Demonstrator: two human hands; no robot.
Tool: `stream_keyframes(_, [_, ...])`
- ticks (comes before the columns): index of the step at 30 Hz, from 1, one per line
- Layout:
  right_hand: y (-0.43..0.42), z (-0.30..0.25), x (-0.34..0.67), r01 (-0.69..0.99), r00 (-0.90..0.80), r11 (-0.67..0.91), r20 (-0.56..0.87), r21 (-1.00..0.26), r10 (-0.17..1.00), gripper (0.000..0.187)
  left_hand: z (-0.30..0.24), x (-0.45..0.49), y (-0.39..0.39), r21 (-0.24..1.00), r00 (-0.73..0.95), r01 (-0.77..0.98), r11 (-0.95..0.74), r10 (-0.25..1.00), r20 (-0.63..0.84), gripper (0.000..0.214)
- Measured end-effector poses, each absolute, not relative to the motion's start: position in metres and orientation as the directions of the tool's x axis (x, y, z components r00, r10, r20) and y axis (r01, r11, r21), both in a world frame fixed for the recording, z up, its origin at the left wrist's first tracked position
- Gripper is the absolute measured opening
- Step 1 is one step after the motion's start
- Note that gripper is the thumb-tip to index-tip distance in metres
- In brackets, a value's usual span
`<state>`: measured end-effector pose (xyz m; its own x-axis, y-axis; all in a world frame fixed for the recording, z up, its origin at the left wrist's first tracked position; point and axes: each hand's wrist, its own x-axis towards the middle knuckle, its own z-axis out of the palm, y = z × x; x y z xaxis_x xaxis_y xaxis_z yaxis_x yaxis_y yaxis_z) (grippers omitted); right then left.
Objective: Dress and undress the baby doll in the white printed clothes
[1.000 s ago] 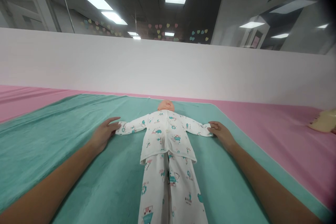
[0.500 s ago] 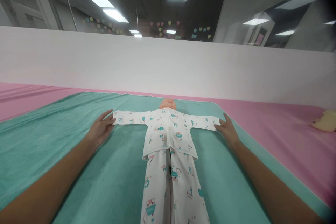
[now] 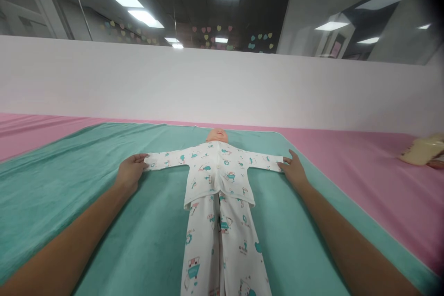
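Through the head camera I see a doll [image 3: 217, 135] mid-scene in a soft, printed white shirt [image 3: 218, 175] and creased trousers [image 3: 204, 240], on a plush green blanket [image 3: 138, 254]. The left hand [image 3: 131, 172] pinches the shirt's left cuff, and the right hand [image 3: 294, 171] grips the right cuff, one finger lifted. Clothes hide most of the doll, the trouser ends are cut off near me, and the yellowish object [image 3: 421, 150] at right I can't make out.

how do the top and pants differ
The top spreads its sleeves sideways; the pants stretch toward the camera. The left hand and right hand touch the top's sleeves; neither touches the pants. The top fits within frame; the pants run past its bottom. Both are white with small prints.
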<state>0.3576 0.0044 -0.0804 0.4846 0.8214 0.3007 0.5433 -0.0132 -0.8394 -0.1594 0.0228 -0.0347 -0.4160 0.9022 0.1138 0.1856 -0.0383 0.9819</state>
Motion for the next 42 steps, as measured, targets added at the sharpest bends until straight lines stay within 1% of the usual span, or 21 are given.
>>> stream_keyframes(2, [0.005, -0.081, 0.357, 0.568, 0.481, -0.027, 0.305, -0.823, 0.822, 0.077, -0.034, -0.159, 0.021, 0.968, -0.394, 0.251, -0.022, 0.911, 0.122, 0.030])
stream_keyframes(4, [0.006, -0.083, 0.355, 0.635, 0.470, -0.079, 0.304, -0.768, 0.829, 0.065, -0.035, -0.159, 0.021, 0.910, -0.362, 0.416, 0.002, 0.918, 0.164, 0.029])
stream_keyframes(5, [0.006, -0.083, 0.354, 0.672, 0.460, -0.109, 0.298, -0.732, 0.837, 0.057, -0.036, -0.158, 0.021, 0.849, -0.333, 0.528, 0.011, 0.922, 0.195, 0.028])
stream_keyframes(7, [0.006, -0.084, 0.351, 0.732, 0.444, -0.158, 0.287, -0.662, 0.849, 0.043, -0.038, -0.158, 0.023, 0.674, -0.255, 0.739, 0.011, 0.930, 0.265, 0.028])
stream_keyframes(9, [0.003, -0.082, 0.347, 0.786, 0.428, -0.173, 0.321, -0.594, 0.845, 0.037, -0.043, -0.157, 0.025, 0.504, -0.177, 0.863, -0.018, 0.925, 0.335, 0.031])
stream_keyframes(11, [-0.001, -0.078, 0.340, 0.856, 0.376, -0.144, 0.408, -0.497, 0.832, 0.035, -0.047, -0.155, 0.026, 0.347, -0.096, 0.935, -0.069, 0.895, 0.436, 0.034])
stream_keyframes(13, [-0.006, -0.072, 0.330, 0.920, 0.290, -0.087, 0.517, -0.381, 0.805, 0.034, -0.051, -0.149, 0.026, 0.198, -0.004, 0.973, -0.118, 0.850, 0.527, 0.036])
stream_keyframes(14, [-0.008, -0.069, 0.323, 0.940, 0.240, -0.046, 0.562, -0.338, 0.792, 0.033, -0.052, -0.143, 0.025, 0.146, 0.048, 0.978, -0.152, 0.835, 0.549, 0.036])
stream_keyframes(16, [-0.010, -0.063, 0.305, 0.950, 0.144, 0.061, 0.607, -0.305, 0.782, 0.033, -0.053, -0.129, 0.022, 0.103, 0.156, 0.963, -0.248, 0.827, 0.540, 0.040])
stream_keyframes(19, [-0.008, -0.062, 0.272, 0.900, -0.009, 0.255, 0.568, -0.354, 0.823, 0.044, -0.054, -0.108, 0.020, 0.094, 0.326, 0.910, -0.405, 0.836, 0.442, 0.052])
stream_keyframes(20, [-0.007, -0.063, 0.263, 0.884, -0.060, 0.295, 0.539, -0.362, 0.840, 0.048, -0.055, -0.104, 0.021, 0.105, 0.349, 0.899, -0.425, 0.841, 0.412, 0.055])
stream_keyframes(22, [-0.004, -0.067, 0.251, 0.885, -0.123, 0.315, 0.481, -0.343, 0.868, 0.053, -0.055, -0.101, 0.024, 0.146, 0.330, 0.903, -0.403, 0.871, 0.365, 0.058])
stream_keyframes(24, [-0.001, -0.072, 0.250, 0.913, -0.119, 0.271, 0.436, -0.306, 0.892, 0.055, -0.056, -0.105, 0.029, 0.196, 0.266, 0.920, -0.340, 0.907, 0.326, 0.062])
stream_keyframes(26, [0.001, -0.076, 0.261, 0.937, -0.058, 0.188, 0.401, -0.294, 0.914, 0.058, -0.056, -0.111, 0.034, 0.229, 0.214, 0.931, -0.283, 0.934, 0.285, 0.067])
stream_keyframes(29, [-0.002, -0.080, 0.289, 0.946, 0.053, 0.052, 0.311, -0.320, 0.949, 0.058, -0.056, -0.122, 0.035, 0.244, 0.163, 0.945, -0.220, 0.959, 0.232, 0.070])
stream_keyframes(32, [-0.018, -0.082, 0.320, 0.938, 0.120, -0.035, 0.229, -0.344, 0.966, 0.054, -0.056, -0.132, 0.026, 0.251, 0.155, 0.946, -0.204, 0.967, 0.201, 0.069])
stream_keyframes(35, [-0.047, -0.080, 0.333, 0.912, 0.182, -0.069, 0.248, -0.403, 0.951, 0.056, -0.054, -0.136, 0.004, 0.251, 0.155, 0.945, -0.209, 0.963, 0.220, 0.068])
stream_keyframes(37, [-0.070, -0.075, 0.321, 0.869, 0.188, -0.017, 0.297, -0.494, 0.936, 0.063, -0.049, -0.129, -0.018, 0.281, 0.146, 0.934, -0.221, 0.953, 0.266, 0.064])
stream_keyframes(39, [-0.091, -0.067, 0.292, 0.784, 0.120, 0.119, 0.337, -0.609, 0.934, 0.066, -0.043, -0.109, -0.044, 0.369, 0.167, 0.883, -0.289, 0.930, 0.328, 0.060])
stream_keyframes(40, [-0.101, -0.062, 0.273, 0.735, 0.058, 0.194, 0.346, -0.649, 0.936, 0.066, -0.040, -0.096, -0.058, 0.423, 0.199, 0.837, -0.348, 0.912, 0.358, 0.059])
stream_keyframes(42, [-0.119, -0.053, 0.230, 0.675, -0.109, 0.371, 0.411, -0.638, 0.905, 0.068, -0.037, -0.066, -0.087, 0.451, 0.309, 0.753, -0.479, 0.863, 0.400, 0.057])
